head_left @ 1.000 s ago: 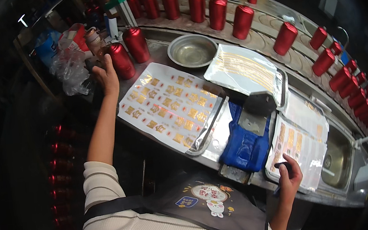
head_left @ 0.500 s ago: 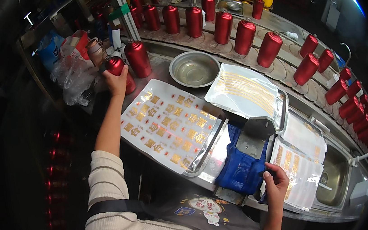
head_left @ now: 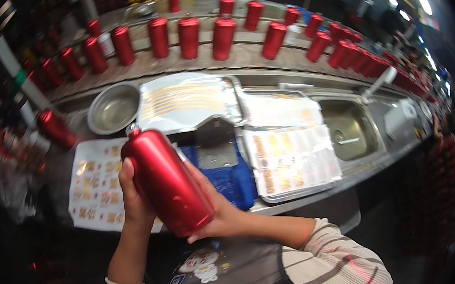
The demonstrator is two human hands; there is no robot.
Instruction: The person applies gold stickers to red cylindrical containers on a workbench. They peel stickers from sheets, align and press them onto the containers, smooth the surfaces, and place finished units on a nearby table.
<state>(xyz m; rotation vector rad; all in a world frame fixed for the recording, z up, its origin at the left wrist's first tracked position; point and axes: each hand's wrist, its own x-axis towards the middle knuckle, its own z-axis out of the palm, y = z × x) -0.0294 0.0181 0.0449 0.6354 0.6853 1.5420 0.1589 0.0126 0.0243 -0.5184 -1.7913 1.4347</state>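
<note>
A red metal bottle (head_left: 167,179) is being held up in front of the person's chest, above the near edge of the table (head_left: 323,195), tilting with its narrow neck up and to the left and its flat base down and to the right. The left hand (head_left: 133,200) is gripping it from the left side, its fingers clenched around the body and mostly hidden behind it. The right hand (head_left: 215,208) is cupping the lower right part, with its fingers (head_left: 199,236) wrapping under the base, so both hands are grasping the bottle.

Just behind the bottle, a blue machine (head_left: 225,173) with a grey metal plate on top is sitting at the near edge of the table. To its left, a white sheet of gold stickers (head_left: 95,185) is lying flat and running toward the table's left end. To its right, a metal tray (head_left: 295,193) is carrying more sheets of stickers. Further back, a second tray (head_left: 191,98) is holding a clear-wrapped stack, and a round steel bowl (head_left: 113,107) is sitting just left of it. A steel sink (head_left: 349,128) is set into the table toward the right end. One more red bottle (head_left: 56,128) is lying near the far left corner, and a long row of red bottles (head_left: 224,36) is standing upright along the shelf beyond the table's far edge.
</note>
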